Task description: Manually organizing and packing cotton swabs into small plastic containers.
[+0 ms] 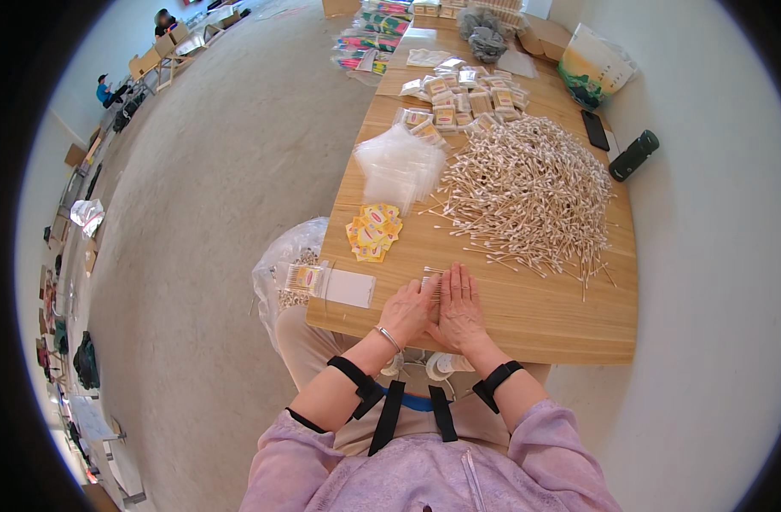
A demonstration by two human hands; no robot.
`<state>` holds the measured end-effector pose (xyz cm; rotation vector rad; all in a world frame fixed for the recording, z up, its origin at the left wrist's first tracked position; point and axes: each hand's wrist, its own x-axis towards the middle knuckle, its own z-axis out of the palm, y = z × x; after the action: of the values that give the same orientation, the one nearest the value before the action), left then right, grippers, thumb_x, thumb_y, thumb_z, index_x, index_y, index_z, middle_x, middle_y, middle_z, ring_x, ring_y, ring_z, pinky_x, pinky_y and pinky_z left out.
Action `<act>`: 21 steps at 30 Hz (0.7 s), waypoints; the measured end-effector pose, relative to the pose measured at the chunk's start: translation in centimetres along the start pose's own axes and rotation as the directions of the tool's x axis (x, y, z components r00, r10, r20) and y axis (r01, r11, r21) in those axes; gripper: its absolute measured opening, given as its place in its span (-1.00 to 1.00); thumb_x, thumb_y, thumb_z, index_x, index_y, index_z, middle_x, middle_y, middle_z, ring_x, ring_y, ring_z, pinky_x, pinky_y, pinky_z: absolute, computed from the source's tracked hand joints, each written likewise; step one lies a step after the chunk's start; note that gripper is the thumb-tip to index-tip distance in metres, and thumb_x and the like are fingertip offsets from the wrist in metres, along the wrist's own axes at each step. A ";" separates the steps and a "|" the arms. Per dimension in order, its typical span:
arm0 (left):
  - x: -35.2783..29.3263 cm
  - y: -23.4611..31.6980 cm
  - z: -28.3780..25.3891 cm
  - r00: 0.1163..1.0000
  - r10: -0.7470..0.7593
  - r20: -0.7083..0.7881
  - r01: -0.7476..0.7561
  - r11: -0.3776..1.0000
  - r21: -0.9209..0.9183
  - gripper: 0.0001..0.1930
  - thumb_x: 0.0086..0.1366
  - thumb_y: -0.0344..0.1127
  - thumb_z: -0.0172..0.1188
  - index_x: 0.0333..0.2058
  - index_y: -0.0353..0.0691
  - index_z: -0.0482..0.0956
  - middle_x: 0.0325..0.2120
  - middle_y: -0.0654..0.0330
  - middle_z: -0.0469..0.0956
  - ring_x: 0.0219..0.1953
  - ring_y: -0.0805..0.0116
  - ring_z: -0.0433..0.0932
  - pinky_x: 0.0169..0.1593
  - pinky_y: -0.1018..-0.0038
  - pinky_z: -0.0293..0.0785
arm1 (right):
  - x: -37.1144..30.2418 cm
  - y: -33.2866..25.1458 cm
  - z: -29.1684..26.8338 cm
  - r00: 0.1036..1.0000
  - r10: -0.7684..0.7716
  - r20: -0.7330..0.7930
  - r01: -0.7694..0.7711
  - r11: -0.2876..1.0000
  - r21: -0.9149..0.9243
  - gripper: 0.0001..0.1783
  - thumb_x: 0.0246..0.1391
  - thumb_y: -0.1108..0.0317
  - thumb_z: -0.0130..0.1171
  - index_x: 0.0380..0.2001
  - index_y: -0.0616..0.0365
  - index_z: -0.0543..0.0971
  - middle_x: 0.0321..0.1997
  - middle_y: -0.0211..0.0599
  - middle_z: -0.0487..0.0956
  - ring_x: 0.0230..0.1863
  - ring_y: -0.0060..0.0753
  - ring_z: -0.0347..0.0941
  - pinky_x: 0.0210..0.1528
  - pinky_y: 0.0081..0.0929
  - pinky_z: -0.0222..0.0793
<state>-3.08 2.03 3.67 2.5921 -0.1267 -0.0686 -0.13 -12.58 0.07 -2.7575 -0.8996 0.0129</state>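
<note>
My left hand (410, 311) and my right hand (460, 309) meet at the near edge of the wooden table. Between them lies a small bundle of cotton swabs (433, 270), mostly covered by my fingers. The left fingers close against the swabs from the left. My right hand lies along their other side, its fingers stretched out straight. Left of my hands, a clear bag of cotton swabs with a yellow card (305, 279) sits at the table edge beside a white rectangular piece (350, 288). A large heap of loose cotton swabs (531, 192) spreads beyond my right hand.
Yellow cards (374, 232) and clear empty bags (399, 166) lie at the left edge, with filled packs (467, 98) farther back. A black phone (594, 130) and a dark bottle (634, 155) are by the wall. A plastic sack (271, 264) hangs beside the table's left edge.
</note>
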 end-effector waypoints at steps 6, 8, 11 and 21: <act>-0.5 -0.8 1.0 0.995 0.077 -0.065 -0.072 0.994 0.083 -0.43 0.20 -0.28 0.12 0.20 -0.10 0.23 -0.27 0.04 0.43 -0.17 0.07 0.46 -0.11 0.28 0.42 | 0.1 -0.1 0.1 1.000 0.000 -0.010 0.000 1.000 0.000 0.09 -0.11 -0.15 0.11 0.28 0.47 0.00 0.41 0.23 -0.14 0.46 0.14 -0.33 0.44 -0.04 -0.44; -0.5 -0.7 1.0 0.997 0.068 -0.034 -0.064 0.993 0.096 -0.42 0.20 -0.29 0.12 0.21 -0.10 0.23 -0.27 0.04 0.43 -0.17 0.08 0.45 -0.10 0.30 0.42 | 0.0 0.0 0.0 1.000 0.002 -0.002 -0.002 1.000 0.002 0.10 -0.12 -0.16 0.11 0.27 0.47 0.00 0.41 0.22 -0.14 0.46 0.14 -0.33 0.44 -0.04 -0.44; -0.6 -0.7 1.0 0.998 0.065 -0.012 -0.063 0.993 0.104 -0.42 0.20 -0.29 0.12 0.21 -0.11 0.23 -0.27 0.04 0.43 -0.17 0.08 0.45 -0.09 0.31 0.41 | 0.0 0.1 0.2 1.000 -0.004 -0.005 0.004 1.000 0.011 0.09 -0.12 -0.15 0.12 0.27 0.47 0.01 0.41 0.23 -0.13 0.46 0.14 -0.33 0.44 -0.05 -0.44; 0.3 -0.9 0.7 0.999 -0.015 0.032 0.015 1.000 0.011 -0.37 0.21 -0.27 0.12 0.25 -0.12 0.13 -0.21 -0.02 0.46 -0.18 0.00 0.50 -0.14 0.25 0.46 | 0.0 -0.2 -0.2 1.000 0.010 0.018 -0.010 1.000 -0.018 0.08 -0.11 -0.16 0.10 0.28 0.46 0.02 0.41 0.22 -0.13 0.46 0.13 -0.33 0.45 -0.07 -0.45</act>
<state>-2.75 2.38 2.56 2.6034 -0.1199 -0.1153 -0.20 -12.47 0.27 -2.7831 -0.8944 0.0316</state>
